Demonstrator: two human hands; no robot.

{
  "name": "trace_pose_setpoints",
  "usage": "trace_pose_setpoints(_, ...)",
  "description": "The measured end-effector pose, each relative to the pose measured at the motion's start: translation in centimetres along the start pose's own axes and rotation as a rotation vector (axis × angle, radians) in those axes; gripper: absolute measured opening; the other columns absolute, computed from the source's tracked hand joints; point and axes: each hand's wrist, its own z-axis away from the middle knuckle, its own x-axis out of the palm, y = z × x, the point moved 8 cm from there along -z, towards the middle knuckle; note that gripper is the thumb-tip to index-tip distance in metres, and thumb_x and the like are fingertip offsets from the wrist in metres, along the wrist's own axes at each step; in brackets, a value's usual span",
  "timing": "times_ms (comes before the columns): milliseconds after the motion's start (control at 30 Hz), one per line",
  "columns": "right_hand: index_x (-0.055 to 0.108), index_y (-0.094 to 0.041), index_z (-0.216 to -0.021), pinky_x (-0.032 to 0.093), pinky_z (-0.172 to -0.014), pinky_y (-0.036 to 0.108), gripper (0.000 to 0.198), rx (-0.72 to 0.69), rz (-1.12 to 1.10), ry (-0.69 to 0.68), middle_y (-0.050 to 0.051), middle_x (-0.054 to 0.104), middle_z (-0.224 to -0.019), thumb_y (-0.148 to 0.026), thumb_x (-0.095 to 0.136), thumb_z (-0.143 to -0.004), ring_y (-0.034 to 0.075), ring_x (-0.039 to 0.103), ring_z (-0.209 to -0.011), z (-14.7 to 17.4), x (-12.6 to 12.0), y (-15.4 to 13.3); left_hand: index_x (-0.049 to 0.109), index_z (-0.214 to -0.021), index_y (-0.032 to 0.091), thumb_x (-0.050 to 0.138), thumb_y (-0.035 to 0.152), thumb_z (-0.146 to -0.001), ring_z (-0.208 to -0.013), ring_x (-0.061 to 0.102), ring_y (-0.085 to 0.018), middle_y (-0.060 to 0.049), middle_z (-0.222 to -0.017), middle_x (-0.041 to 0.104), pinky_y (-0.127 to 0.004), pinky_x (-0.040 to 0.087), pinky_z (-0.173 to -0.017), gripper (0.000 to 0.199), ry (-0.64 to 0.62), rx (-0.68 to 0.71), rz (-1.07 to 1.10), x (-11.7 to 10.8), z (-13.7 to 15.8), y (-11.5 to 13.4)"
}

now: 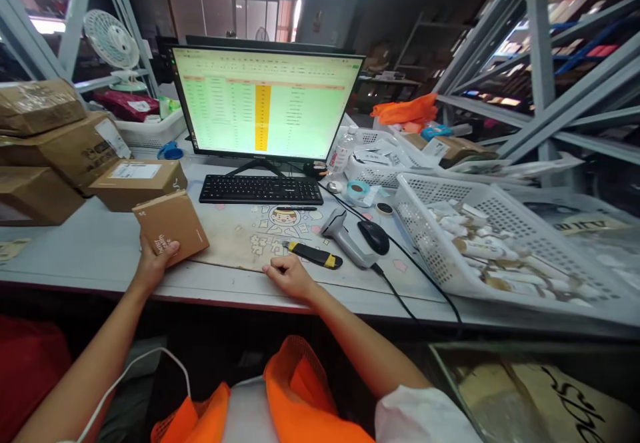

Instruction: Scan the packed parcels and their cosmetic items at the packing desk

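Left hand (pixel 153 261): in the head view, I see it clasping a slim brown cardboard box (pixel 174 224) by the lower end.
Right hand (pixel 294 279): curled narrow; I can't tell whether it grips anything.
Yellow-and-black utility knife (pixel 315 255): just beyond the right hand; if its blade is out, careless reaching could cut.
Box: that low, one-handed hold might let it tip.

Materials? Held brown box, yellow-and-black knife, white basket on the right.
Box: likely cardboard; matte brown, flat faces, crisp edges.
Knife: handle probably plastic, dull black with yellow ends; rubber possible.
Basket: apparently moulded plastic; smooth white, regular perforations.
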Motion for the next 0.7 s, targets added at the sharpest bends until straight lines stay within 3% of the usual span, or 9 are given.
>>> trace_pose_setpoints(100, 0.025, -0.023, -0.056, 0.021, -0.053, 0.027, 0.049, 0.135, -0.055, -0.036, -0.005, 0.02, -0.057, -0.046, 0.051, -0.091, 0.009, 0.023, -0.055, 0.8, 0.6, 2.7, 0.038, -0.144, 0.02, 0.077, 0.046, -0.077, -0.135, 0.052, -0.034, -0.015, -0.143, 0.053, -0.055, 0.037, -0.121, 0.082, -0.009, 0.009, 0.014, 0.1, 0.1, 0.0)
trace_pose_setpoints(400, 0.027, -0.022, -0.055, 0.019, -0.055, 0.028, 0.05, 0.256, -0.153, -0.078, -0.005, 0.021, -0.058, -0.049, 0.056, -0.086, 0.009, 0.023, -0.056, 0.7, 0.7, 2.9, 0.037, -0.145, 0.022, 0.078, 0.049, -0.078, -0.134, 0.053, -0.033, -0.016, -0.145, 0.05, -0.052, 0.039, -0.12, 0.083, -0.012, -0.007, 0.051, 0.4, 0.6, 0.7)
trace_pose_setpoints(700, 0.024, -0.023, -0.054, 0.019, -0.056, 0.029, 0.056, 0.283, -0.15, -0.031, -0.005, 0.021, -0.057, -0.058, 0.057, -0.084, 0.01, 0.022, -0.057, 0.6, 0.4, 2.8, 0.029, -0.155, 0.022, 0.078, 0.047, -0.079, -0.138, 0.051, -0.031, -0.017, -0.148, 0.049, -0.049, 0.039, -0.12, 0.094, -0.016, 0.025, 0.069, 0.6, 0.6, 1.4)
